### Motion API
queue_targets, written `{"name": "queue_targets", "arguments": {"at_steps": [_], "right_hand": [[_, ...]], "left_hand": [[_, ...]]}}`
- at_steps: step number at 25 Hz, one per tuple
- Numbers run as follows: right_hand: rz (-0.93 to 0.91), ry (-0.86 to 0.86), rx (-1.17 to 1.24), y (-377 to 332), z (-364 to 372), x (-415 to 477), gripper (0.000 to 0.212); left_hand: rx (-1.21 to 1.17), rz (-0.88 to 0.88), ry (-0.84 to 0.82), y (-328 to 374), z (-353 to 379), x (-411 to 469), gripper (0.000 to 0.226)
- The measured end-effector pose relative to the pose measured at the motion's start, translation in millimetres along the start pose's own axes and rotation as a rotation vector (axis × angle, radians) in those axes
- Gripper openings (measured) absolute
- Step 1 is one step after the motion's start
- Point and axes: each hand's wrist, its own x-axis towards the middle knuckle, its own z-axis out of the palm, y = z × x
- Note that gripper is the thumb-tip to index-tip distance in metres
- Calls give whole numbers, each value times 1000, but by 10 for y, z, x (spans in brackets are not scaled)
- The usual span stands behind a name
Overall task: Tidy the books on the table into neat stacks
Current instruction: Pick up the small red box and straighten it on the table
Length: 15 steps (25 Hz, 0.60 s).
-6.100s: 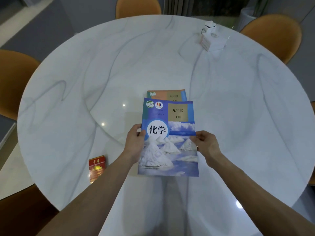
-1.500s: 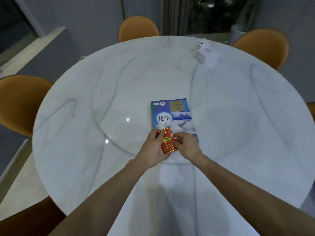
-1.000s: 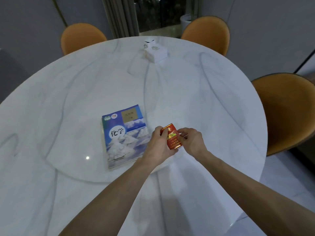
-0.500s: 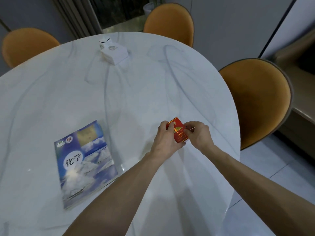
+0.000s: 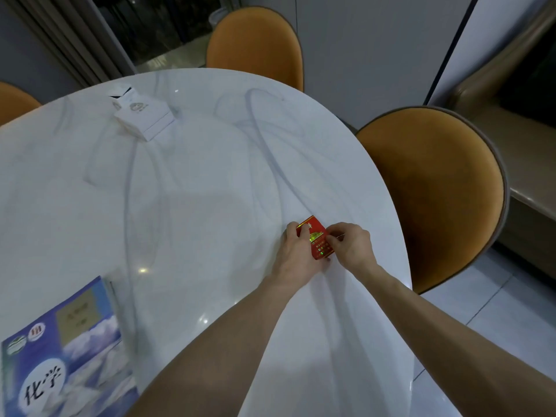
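Two hands, left hand (image 5: 296, 257) and right hand (image 5: 350, 245), clamp a small red booklet (image 5: 316, 240) with gold print near the right edge of a round white marble table (image 5: 210, 182). Well apart at lower left lies a blue book (image 5: 60, 356) reading 化学. Far back sits a white box (image 5: 143, 114); orange chairs (image 5: 433, 188) ring the table.

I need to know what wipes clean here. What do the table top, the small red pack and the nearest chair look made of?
Table: likely polished marble or a look-alike, white with grey veins and glints.
Red pack: glossy printed card, gold print catching light.
Nearest chair: orange matte upholstery, fabric or leatherette; cannot tell which.
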Motion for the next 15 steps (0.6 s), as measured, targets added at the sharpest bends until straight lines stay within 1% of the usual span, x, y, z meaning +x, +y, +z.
{"name": "queue_targets", "arguments": {"at_steps": [6, 12, 15], "right_hand": [[-5, -33, -79, 149, 85, 301, 24], [-40, -48, -128, 199, 161, 440, 25], [-35, -45, -139, 211, 169, 444, 25]], "left_hand": [[41, -40, -7, -25, 177, 252, 85], [65, -36, 22, -66, 240, 339, 79], [78, -35, 21, -67, 256, 343, 80]]}}
